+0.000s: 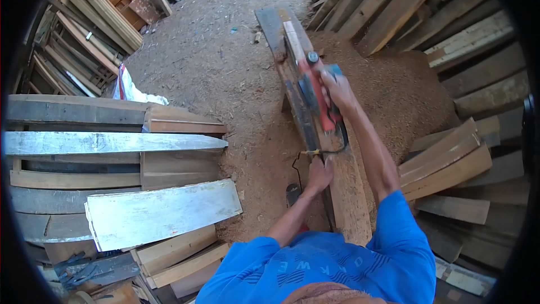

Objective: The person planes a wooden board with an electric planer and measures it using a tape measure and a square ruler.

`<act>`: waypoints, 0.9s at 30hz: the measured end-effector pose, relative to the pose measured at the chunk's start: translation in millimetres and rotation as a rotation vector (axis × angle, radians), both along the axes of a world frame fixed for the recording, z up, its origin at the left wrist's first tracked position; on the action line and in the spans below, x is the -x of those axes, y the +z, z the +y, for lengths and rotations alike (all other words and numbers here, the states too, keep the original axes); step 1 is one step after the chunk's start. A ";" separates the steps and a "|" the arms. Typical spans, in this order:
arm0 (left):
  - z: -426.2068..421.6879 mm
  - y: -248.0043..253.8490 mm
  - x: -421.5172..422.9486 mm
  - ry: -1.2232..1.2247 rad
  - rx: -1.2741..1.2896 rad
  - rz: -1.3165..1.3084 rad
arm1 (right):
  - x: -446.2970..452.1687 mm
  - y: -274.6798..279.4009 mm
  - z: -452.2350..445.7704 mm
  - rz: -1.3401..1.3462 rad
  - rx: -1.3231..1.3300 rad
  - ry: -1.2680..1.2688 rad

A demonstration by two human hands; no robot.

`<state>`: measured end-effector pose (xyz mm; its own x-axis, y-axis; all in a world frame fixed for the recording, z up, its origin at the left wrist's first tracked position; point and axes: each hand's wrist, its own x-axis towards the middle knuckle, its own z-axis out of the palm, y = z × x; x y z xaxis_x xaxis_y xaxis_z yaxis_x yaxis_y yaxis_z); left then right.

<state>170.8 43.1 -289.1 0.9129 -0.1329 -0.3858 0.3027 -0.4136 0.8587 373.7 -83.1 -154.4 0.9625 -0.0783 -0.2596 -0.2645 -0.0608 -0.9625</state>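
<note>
My right hand is closed around the handle of a red electric planer, which rests on a narrow wooden strip. The strip's pale far end shows ahead of the tool. Close to my body, my left hand is closed at the strip's near end; its fingertips are partly hidden. A dark power cord loops from the planer's rear and passes just ahead of my left hand, with a yellowish section there. Beneath everything lies a long, worn wooden bench plank.
Stacked boards lie on the left, with a white-painted board on top. More planks lean at the right, above a sawdust heap. A white sack sits on the dirt floor.
</note>
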 end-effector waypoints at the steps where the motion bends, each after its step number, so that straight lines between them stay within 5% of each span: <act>1: 15.9 -10.3 19.1 -0.129 0.044 -0.069 | 38.7 1.9 -9.6 0.019 -0.052 -0.011; 2: 36.2 -18.1 41.9 -0.257 0.083 -0.130 | 76.9 4.0 -19.8 0.033 -0.107 -0.037; 4: 81.6 -27.8 75.6 -0.693 0.007 0.267 | 147.7 7.9 -42.1 0.082 -0.195 -0.086; 6: 127.1 -118.0 131.2 -0.753 0.053 0.211 | 210.1 7.5 -59.3 0.118 -0.180 -0.113; 9: 141.3 -121.3 149.3 -0.312 0.140 0.318 | 294.5 -7.4 -75.5 0.133 -0.051 -0.144; 11: 104.7 -32.2 134.3 0.009 0.163 0.302 | 340.2 -33.5 -80.0 0.142 0.022 -0.161; 18: -10.2 4.2 115.7 -0.004 -0.039 -0.135 | 445.8 -93.8 -61.5 0.211 -0.032 -0.310; 24: -1.3 -14.7 125.5 0.059 0.330 -0.161 | 483.7 -121.7 -48.4 0.283 -0.129 -0.328; 27: 57.1 21.1 134.1 0.064 0.648 0.255 | 488.3 -134.6 -47.6 0.276 -0.181 -0.333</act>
